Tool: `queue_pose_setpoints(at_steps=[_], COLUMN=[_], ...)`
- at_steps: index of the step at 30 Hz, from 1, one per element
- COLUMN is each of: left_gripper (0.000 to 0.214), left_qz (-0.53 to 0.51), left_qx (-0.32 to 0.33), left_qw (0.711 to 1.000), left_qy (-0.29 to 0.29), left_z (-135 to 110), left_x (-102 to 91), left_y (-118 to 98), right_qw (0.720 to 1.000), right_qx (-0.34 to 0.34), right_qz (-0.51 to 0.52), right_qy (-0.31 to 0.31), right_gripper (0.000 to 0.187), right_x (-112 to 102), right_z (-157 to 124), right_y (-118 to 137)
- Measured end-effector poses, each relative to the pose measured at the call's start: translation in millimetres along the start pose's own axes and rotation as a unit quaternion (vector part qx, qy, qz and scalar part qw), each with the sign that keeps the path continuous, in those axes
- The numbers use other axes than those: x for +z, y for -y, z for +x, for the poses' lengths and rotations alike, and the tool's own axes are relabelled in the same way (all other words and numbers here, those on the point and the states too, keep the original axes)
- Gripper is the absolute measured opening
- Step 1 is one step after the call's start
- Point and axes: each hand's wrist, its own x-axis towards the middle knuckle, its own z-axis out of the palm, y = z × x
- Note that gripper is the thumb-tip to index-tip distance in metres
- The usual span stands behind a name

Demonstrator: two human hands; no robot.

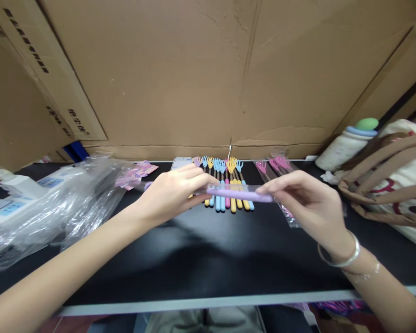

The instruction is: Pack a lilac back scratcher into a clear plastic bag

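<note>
Held level across the middle is a back scratcher with a purple handle (241,194), and clear film shows around it. My left hand (180,188) is closed around its left part, which hides most of the shaft. At the handle's right end my right hand (303,203) pinches the film with thumb and fingertips. Behind them, a row of back scratchers (223,196) with blue, yellow, pink and purple claws lies on the black table (208,263). Pink back scratchers in clear bags (280,164) lie behind my right hand.
Clear plastic bags (79,199) are heaped on the left beside a white power strip (21,194). Printed cards (138,173) and a phone (181,163) lie at the back. A bottle (345,145) and a cloth bag (391,180) stand right, before a cardboard wall (194,78).
</note>
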Motion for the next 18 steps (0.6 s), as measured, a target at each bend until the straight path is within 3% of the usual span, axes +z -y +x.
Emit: queue_pose_setpoints(at_steps=[4,10,12,15,18], left_gripper=[0.021,0.022,0.023,0.021,0.017], left_qz=[0.058,0.133,0.143,0.139,0.139], left_qx=[0.067,0.138,0.146,0.160,0.148], left_qw=[0.994,0.977,0.976,0.977,0.979], left_qy=[-0.067,-0.095,-0.079,-0.034,-0.004], left_z=[19.2,37.5,37.2,31.5,24.5], left_x=[10.2,44.8,60.6,81.2,91.0], left_y=[2.7,4.5,3.6,1.8,0.5], right_qw=[0.980,0.881,0.864,0.863,0.849], right_qx=[-0.164,-0.356,-0.372,-0.346,-0.355], right_qz=[-0.115,-0.293,-0.306,-0.298,-0.307], right_qy=[0.007,0.103,0.145,0.217,0.244], right_gripper=[0.024,0.024,0.025,0.026,0.026], right_x=[-3.6,13.6,23.1,36.1,45.9], right_z=[-14.4,-26.9,-26.8,-28.2,-32.3], right_y=[8.2,14.2,12.2,6.4,0.8])
